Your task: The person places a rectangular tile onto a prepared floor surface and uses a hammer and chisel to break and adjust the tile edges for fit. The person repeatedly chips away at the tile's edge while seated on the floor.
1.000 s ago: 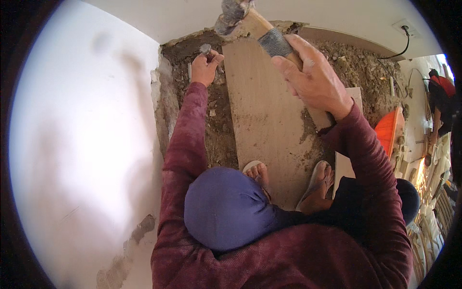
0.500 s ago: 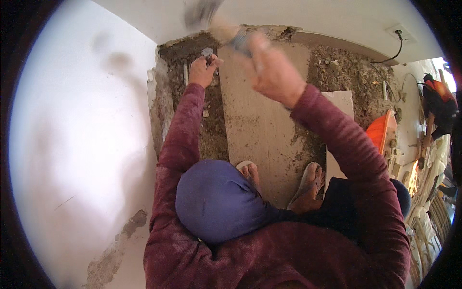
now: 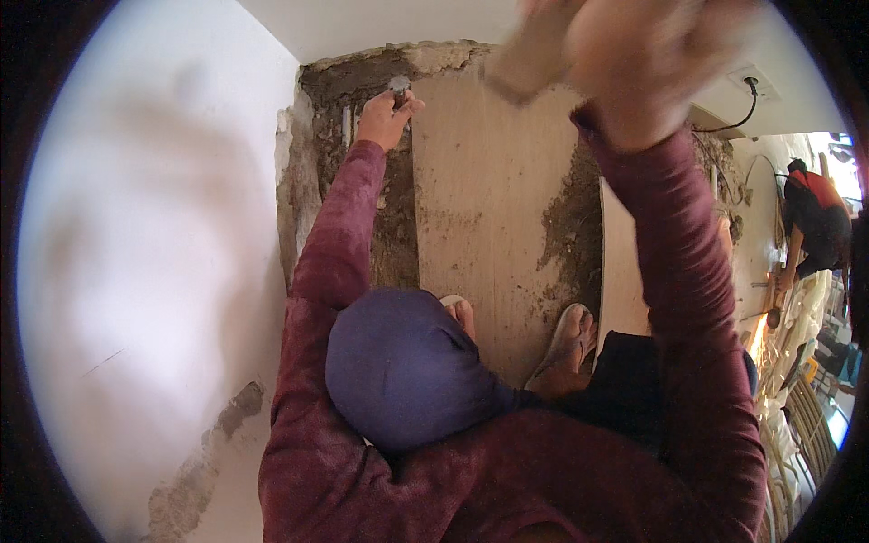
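Observation:
My left hand (image 3: 382, 122) is closed round a steel chisel (image 3: 399, 84), whose flattened grey head sticks up above the fingers. It is at the broken foot of the far wall (image 3: 362, 77), in the corner beside the left wall. My right hand (image 3: 643, 63) is raised high toward the camera and smeared by motion. A hammer (image 3: 529, 59) is in its grip, also blurred, angled to the left over the far end of a long beige tile (image 3: 489, 181). The chisel's lower end is hidden by my left hand.
Rough rubble (image 3: 394, 217) borders the tile. A second pale tile piece (image 3: 620, 262) lies right of my sandalled feet (image 3: 566, 348). A black cable (image 3: 738, 118) hangs from the wall socket. At far right a person (image 3: 810, 213) bends near bright sparks (image 3: 759, 339).
My right hand has swung up and to the right with the hammer, nearer the camera. My left hand stays on the chisel in the corner. The person at right shows more fully.

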The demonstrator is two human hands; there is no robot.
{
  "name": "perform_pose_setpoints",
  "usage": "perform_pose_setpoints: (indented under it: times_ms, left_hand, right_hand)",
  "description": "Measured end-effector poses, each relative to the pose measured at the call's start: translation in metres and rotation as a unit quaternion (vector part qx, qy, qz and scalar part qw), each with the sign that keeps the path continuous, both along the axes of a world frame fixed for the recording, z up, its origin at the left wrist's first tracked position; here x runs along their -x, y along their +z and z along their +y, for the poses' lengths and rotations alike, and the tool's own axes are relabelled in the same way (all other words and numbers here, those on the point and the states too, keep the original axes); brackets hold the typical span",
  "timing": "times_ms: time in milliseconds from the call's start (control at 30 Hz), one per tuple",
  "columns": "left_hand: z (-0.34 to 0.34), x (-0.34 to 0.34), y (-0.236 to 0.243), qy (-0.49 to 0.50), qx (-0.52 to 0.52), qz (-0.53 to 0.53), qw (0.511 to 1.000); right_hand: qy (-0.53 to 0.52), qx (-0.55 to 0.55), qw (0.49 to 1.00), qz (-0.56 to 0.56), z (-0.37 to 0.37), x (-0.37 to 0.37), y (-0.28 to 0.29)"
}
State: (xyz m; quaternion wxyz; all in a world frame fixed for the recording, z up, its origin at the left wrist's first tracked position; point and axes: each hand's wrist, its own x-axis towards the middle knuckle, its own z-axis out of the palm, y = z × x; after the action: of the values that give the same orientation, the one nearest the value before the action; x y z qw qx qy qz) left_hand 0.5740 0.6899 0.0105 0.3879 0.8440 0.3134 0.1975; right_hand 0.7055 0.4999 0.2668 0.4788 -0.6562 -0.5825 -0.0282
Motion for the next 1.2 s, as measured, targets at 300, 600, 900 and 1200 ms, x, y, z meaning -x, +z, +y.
perform_pose_setpoints:
  times_ms: [300, 600, 900, 1200]
  left_hand:
    - [0.005, 0.007, -0.018, -0.004, 0.001, -0.001, 1.000]
    - [0.006, 0.006, -0.010, -0.035, 0.003, 0.046, 0.998]
    - [0.024, 0.012, -0.027, 0.008, 0.058, 0.086, 0.995]
    - [0.030, 0.006, -0.037, -0.026, -0.041, 0.066, 0.997]
  right_hand:
    - [0.020, 0.186, 0.982, -0.022, -0.013, 0.005, -0.063]
    - [0.000, 0.073, 0.995, -0.073, 0.000, -0.005, -0.059]
    - [0.007, 0.139, 0.988, -0.065, -0.009, 0.004, -0.060]
    - [-0.084, 0.010, 0.975, -0.207, 0.011, 0.009, -0.098]
